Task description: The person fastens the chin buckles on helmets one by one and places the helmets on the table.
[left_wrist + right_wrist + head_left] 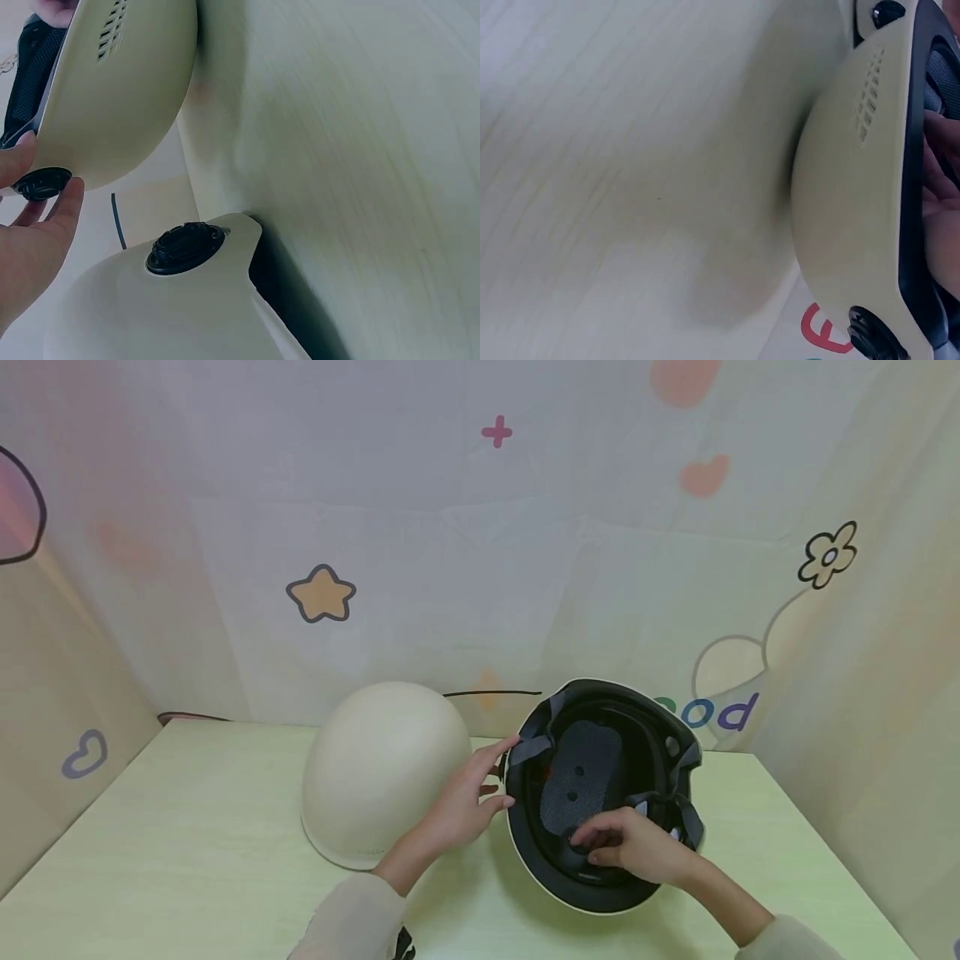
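Note:
A cream helmet (592,777) stands tipped with its black-lined inside toward me, padding and dark straps showing. My left hand (468,797) holds its left rim, thumb on the edge and fingers at the black round side fitting (43,183). Inside the helmet's lower part is my right hand (637,847), fingers bent beside a dark piece of the lining; whether they pinch it is hidden. In the right wrist view that hand (941,187) is partly cut off behind the rim. A second cream helmet (382,768) sits dome up, left of the first.
Both helmets rest on a pale wood-grain table (195,852). Behind it hangs a light cloth backdrop (420,560) printed with a star, hearts, a flower and letters. Cloth also hangs along both sides. A small black-and-white item (405,943) shows beside the left sleeve at the front.

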Available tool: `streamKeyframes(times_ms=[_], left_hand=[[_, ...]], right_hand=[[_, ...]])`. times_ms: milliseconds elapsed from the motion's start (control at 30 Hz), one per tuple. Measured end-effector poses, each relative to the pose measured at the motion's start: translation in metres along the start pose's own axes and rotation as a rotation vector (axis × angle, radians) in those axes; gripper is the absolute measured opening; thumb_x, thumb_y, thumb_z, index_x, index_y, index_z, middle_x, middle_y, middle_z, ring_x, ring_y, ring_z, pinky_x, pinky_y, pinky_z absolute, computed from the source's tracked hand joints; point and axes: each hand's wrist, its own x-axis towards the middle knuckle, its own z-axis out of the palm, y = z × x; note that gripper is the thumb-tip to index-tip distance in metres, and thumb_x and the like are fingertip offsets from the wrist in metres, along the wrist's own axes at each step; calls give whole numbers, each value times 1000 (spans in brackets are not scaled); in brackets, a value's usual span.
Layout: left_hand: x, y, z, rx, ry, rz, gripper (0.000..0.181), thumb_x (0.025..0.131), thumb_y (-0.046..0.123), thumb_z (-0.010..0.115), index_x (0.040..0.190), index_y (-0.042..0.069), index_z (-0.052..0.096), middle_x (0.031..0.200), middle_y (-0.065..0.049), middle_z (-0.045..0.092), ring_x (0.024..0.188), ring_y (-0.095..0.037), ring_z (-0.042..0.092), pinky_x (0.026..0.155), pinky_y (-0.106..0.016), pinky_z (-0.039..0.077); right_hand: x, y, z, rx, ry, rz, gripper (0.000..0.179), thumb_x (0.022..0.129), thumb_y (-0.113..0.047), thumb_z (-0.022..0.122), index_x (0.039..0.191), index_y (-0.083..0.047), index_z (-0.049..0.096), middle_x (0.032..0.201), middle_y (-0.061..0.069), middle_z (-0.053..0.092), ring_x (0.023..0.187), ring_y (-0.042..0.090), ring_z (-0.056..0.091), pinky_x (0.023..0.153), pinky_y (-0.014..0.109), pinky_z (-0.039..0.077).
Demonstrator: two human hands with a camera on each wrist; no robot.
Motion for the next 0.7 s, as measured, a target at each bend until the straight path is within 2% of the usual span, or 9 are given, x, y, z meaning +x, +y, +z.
streamKeyframes(times_ms=[133, 267, 367, 567, 700], left_hand=[[0, -2, -1, -36, 10, -32, 69, 80, -12, 61, 140, 7, 32, 133, -15, 40, 101, -28, 50, 85, -39, 47], [-1, -3, -3, -88, 29, -88, 68, 79, -13, 61, 139, 6, 34, 128, -16, 41, 97, -27, 52, 80, -32, 49], [0, -2, -5, -76, 33, -105, 67, 78, -12, 63, 137, 6, 35, 125, -17, 42, 94, -26, 54, 77, -27, 50], [-1, 1, -5, -47, 30, -107, 65, 78, -6, 67, 135, 3, 37, 121, -19, 44, 89, -29, 55, 72, -25, 50], [-2, -1, -6, -54, 34, -112, 64, 77, -6, 67, 133, -1, 37, 115, -21, 45, 85, -29, 57, 70, -26, 51]], right_hand=[[-4, -7, -8, 57, 60, 59, 18, 83, -2, 62, 102, 1, 64, 94, 10, 62, 79, 13, 58, 70, 23, 50], [-14, -17, -21, 110, 117, 55, 20, 83, -3, 63, 102, 4, 61, 92, 13, 61, 76, 16, 58, 69, 25, 51], [-21, -24, -32, 131, 176, 55, 19, 84, -4, 63, 101, 5, 58, 93, 13, 60, 75, 17, 58, 68, 27, 51], [-27, -29, -44, 209, 259, 55, 13, 85, -3, 60, 93, 3, 52, 115, 9, 58, 91, 18, 61, 73, 30, 51], [-27, -28, -46, 238, 262, 28, 11, 86, -2, 59, 92, 2, 52, 113, 3, 61, 94, 18, 62, 77, 28, 50]])
